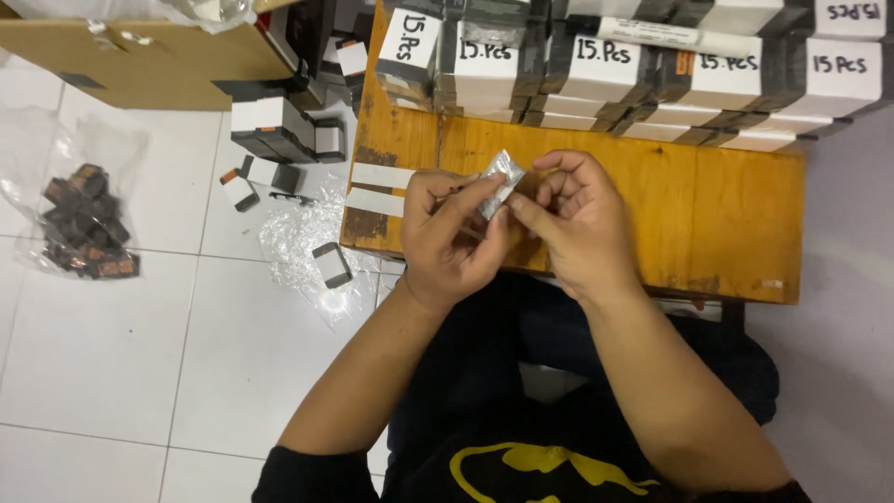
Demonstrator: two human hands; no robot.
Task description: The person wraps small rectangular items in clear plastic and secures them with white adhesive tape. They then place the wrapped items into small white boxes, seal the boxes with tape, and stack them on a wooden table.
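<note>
silver foil catches the light between the two hands: a small crinkled packet (503,179) is pinched at the fingertips just above the bench (652,200). the left hand (453,237) is curled nearly closed, its thumb and forefinger pressed on the packet's lower edge, with a thin dark bit showing just beside the thumb that is too small to make out. the right hand (570,219) is also bent in close, its fingers folded over and its fingertips meeting the packet from the other side; both hands have hold of it, and the two hands touch each other around it.

beyond the hands, at the far edge of the wooden bench, stands a row of dark bundles with white labels (643,70), packed tight side by side. just to the left of the left hand, two white strips (377,189) lie flat on the bench near its worn corner. further left, down on the white tiled floor (102,354), sit loose small boxes (279,130), a crumpled clear wrap (303,237), and a clear bag of dark small parts (84,224). a cardboard box (149,56) rests beyond those, well apart from both hands.
</note>
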